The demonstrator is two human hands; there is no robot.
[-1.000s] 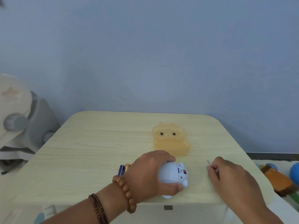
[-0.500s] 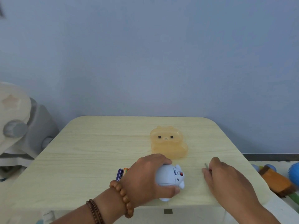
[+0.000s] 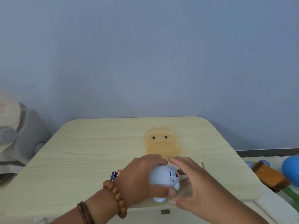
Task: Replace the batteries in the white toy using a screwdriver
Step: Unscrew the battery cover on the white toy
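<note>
My left hand (image 3: pixel 139 180) grips the white toy (image 3: pixel 163 177) near the front edge of the table, fingers over its top and thumb below. The toy's underside faces right, showing a small red part. My right hand (image 3: pixel 194 183) is spread beside the toy with relaxed fingers, nothing held in it. A thin screwdriver (image 3: pixel 202 165) lies on the table just behind my right hand, mostly hidden. Loose batteries (image 3: pixel 115 174) lie left of my left hand, partly covered by it.
A translucent orange bear-shaped box (image 3: pixel 162 145) stands behind the toy on the pale wooden table (image 3: pixel 80 151). Off the table's right side lie a blue spiky ball (image 3: pixel 291 168) and an orange-brown block (image 3: pixel 270 177). A grey and white object (image 3: pixel 19 135) stands at the left.
My right hand has let go of the screwdriver and moved left to the toy, fingers now spread. My left hand still grips the toy. The camera has tilted.
</note>
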